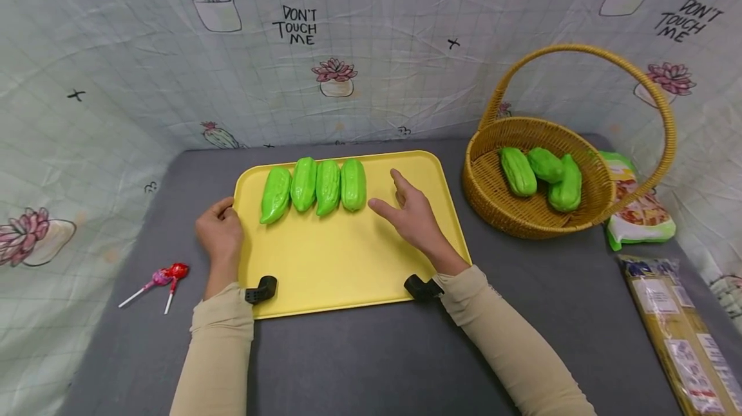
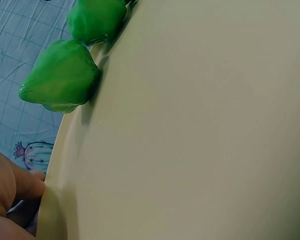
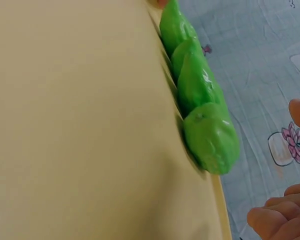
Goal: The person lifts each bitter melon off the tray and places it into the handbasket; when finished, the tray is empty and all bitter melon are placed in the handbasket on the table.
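Note:
Several shiny, ridged green vegetables [image 1: 328, 187] lie side by side along the far left part of a yellow tray [image 1: 324, 261]; their exact kind is unclear. At the tray's left rim, my left hand [image 1: 221, 230] has curled fingers and grips the edge; in the left wrist view a fingertip [image 2: 37, 186] meets the rim. My right hand [image 1: 414, 216] hovers over the tray's right half with thumb and fingers spread, holding nothing, just right of the rightmost vegetable [image 3: 211, 137]. Three more green vegetables [image 1: 518, 172] lie in a wicker basket [image 1: 522, 226].
The basket's tall handle [image 1: 666, 126] arches up at the right. Beside it lie a green-and-white food bag [image 1: 643, 213] and a long clear packet [image 1: 666, 319]. Two lollipops [image 1: 176, 271] rest left of the tray. A patterned cloth [image 1: 382, 36] hangs behind the grey table.

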Tool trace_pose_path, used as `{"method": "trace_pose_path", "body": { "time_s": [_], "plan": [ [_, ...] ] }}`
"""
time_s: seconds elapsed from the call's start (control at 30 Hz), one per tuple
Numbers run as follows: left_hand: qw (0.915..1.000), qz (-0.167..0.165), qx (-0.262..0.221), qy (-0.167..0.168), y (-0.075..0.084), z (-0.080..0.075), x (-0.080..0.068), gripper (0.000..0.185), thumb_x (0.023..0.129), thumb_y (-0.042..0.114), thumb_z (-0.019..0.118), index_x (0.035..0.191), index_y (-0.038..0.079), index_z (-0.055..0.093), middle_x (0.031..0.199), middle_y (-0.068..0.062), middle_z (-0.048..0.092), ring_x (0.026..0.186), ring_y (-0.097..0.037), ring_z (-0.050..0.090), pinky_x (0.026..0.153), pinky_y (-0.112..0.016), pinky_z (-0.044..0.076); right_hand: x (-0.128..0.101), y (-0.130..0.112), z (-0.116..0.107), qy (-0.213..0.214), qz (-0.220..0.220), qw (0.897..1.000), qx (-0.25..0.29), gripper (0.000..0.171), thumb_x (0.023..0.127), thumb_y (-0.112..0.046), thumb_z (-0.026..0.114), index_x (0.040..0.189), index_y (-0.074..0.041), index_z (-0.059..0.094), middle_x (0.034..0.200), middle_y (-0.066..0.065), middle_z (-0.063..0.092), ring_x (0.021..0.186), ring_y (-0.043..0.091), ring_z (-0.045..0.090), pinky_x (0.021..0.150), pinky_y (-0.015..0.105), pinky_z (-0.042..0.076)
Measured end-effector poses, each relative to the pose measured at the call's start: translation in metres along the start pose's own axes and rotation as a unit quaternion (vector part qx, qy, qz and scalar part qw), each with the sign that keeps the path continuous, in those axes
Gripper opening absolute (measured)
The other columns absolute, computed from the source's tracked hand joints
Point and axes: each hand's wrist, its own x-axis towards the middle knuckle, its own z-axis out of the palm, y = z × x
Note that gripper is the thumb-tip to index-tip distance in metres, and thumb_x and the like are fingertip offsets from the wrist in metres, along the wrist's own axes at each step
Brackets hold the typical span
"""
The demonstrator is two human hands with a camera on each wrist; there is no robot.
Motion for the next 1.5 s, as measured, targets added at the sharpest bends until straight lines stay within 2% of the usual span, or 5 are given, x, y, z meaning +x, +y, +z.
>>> {"method": "trace_pose_path", "body": {
  "time_s": [0.33,0.63,1.03,1.37,1.5],
  "plan": [
    [1.0,0.002,0.001,0.008,-0.003,0.001,0.0,0.036,0.103,0.004,0.044,0.127,-0.002,0.07,0.133,-0.021,0.067,0.133,-0.032,0.058,0.11,-0.045,0.046,0.009,0.006,0.02,-0.007,0.024,1.0,0.003,0.091,0.096,-0.03,0.072,0.164,-0.006,0.017,0.172,0.009,0.016,0.154,0.035,0.029,0.122,0.045,0.033],
    [1.0,0.003,-0.003,0.002,-0.005,0.002,-0.001,0.035,0.103,0.005,0.046,0.127,-0.001,0.071,0.133,-0.021,0.068,0.131,-0.033,0.059,0.108,-0.045,0.047,0.023,0.007,0.036,-0.006,0.022,0.997,-0.068,0.09,0.094,-0.032,0.074,0.162,-0.001,0.023,0.164,0.021,0.034,0.146,0.034,0.044,0.116,0.048,0.041],
    [1.0,0.003,-0.002,0.001,-0.003,0.003,-0.002,0.035,0.104,0.006,0.046,0.128,0.0,0.07,0.135,-0.02,0.067,0.131,-0.032,0.059,0.109,-0.045,0.047,0.031,0.009,0.04,-0.013,0.025,0.997,-0.07,0.089,0.096,-0.028,0.072,0.161,0.001,0.02,0.164,0.02,0.034,0.149,0.035,0.038,0.119,0.049,0.039],
    [1.0,0.001,-0.001,0.003,-0.001,0.001,-0.001,0.035,0.104,0.006,0.046,0.127,-0.001,0.071,0.134,-0.02,0.067,0.132,-0.032,0.059,0.111,-0.045,0.046,0.034,0.009,0.047,-0.021,-0.007,0.999,-0.034,0.076,0.096,-0.016,0.07,0.16,-0.007,0.03,0.159,0.017,0.045,0.151,0.026,0.039,0.12,0.041,0.039],
    [1.0,0.001,-0.003,0.005,-0.001,0.0,-0.001,0.035,0.103,0.006,0.046,0.127,-0.001,0.07,0.134,-0.02,0.067,0.133,-0.032,0.058,0.111,-0.045,0.046,0.037,0.009,0.051,-0.015,-0.013,0.999,-0.045,0.076,0.096,-0.018,0.07,0.16,-0.007,0.031,0.155,0.017,0.049,0.147,0.027,0.045,0.116,0.042,0.043]
  ]
}}
